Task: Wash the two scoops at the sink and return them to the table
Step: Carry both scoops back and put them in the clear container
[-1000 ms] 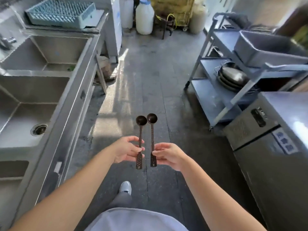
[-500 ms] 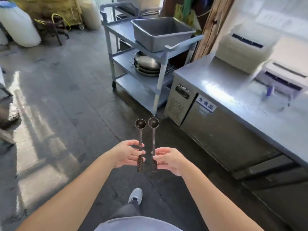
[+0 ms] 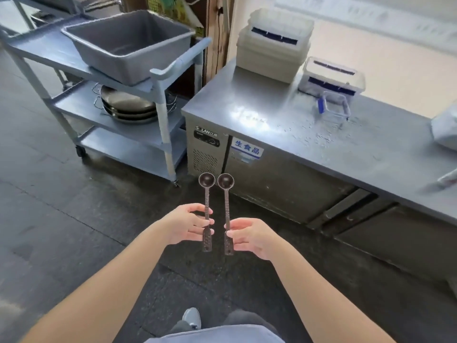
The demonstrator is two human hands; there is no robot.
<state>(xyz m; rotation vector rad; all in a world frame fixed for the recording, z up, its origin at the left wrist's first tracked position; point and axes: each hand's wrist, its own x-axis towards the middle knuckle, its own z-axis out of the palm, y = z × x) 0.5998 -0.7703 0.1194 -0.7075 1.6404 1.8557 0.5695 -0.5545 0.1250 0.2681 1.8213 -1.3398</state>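
the left hand (image 3: 188,225) grips the left scoop (image 3: 206,198) low on its ribbed handle, with the thumb on top and the fingers curled round from the side. the right hand (image 3: 249,237) holds the right scoop (image 3: 226,201) the same way, thumb and fingertips closed on the handle. both scoops are dark and long-handled. they stand nearly upright and parallel, just beside each other but not touching, with their round bowls at the top and their flat perforated ends hanging below the fingers.

the scoops are in the air over the dark floor (image 3: 74,219), in front of the steel table (image 3: 259,112) and near its front left corner, not on it. a blue-and-white label (image 3: 247,149) is stuck on the table's front panel below that corner.

at the table's back edge sits a stack of white containers (image 3: 274,45), and right of it a clear box (image 3: 332,78) with blue clips. a clear lid (image 3: 333,108) with a blue clip lies just in front of the box, where the surface looks speckled with drops. a pale bag (image 3: 445,129) rests at the table's right end.

left of the table stands a grey cart (image 3: 49,53) with a grey tub (image 3: 118,53) at the right end of its top shelf and stacked metal pans (image 3: 128,107) on the middle shelf. one grey shoe (image 3: 191,318) shows at the bottom.
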